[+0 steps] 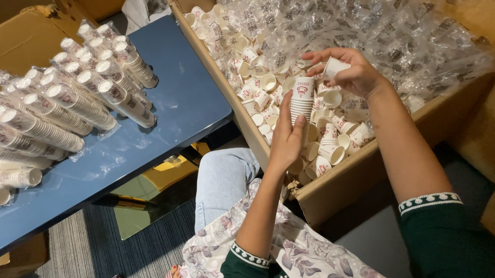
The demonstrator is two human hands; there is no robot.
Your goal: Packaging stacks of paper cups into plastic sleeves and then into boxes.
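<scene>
- Over the open cardboard box (pixel 334 184), near its front wall, the left hand (pixel 286 138) holds a stack of small paper cups (pixel 303 97) upright, fingers and thumb closed round the lower part of the stack.
- Just to the right of that stack and slightly higher, the right hand (pixel 355 71) pinches a single paper cup (pixel 334 66) between thumb and fingertips; the cup is tilted, and it is near the top of the stack but not touching it.
- Loose white cups with a red print (pixel 325 142) lie heaped in the box's near left part, below both hands, some upright and some on their sides.
- Crumpled clear plastic wrappers (pixel 375 28) fill the far and right parts of the box, reaching up to its rim.
- Left of the box stands a blue table (pixel 182 103); along its left edge and far corner lie wrapped sleeves of stacked cups (pixel 76 101), on their sides, side by side and partly piled on each other.
- Both forearms come out of dark green sleeves (pixel 448 248) with white trim at the cuffs.
- Below the left forearm the person's lap shows a floral cloth (pixel 298 258) and light blue jeans (pixel 223 177).
- Under the table's near edge there is grey striped carpet (pixel 87 243).
</scene>
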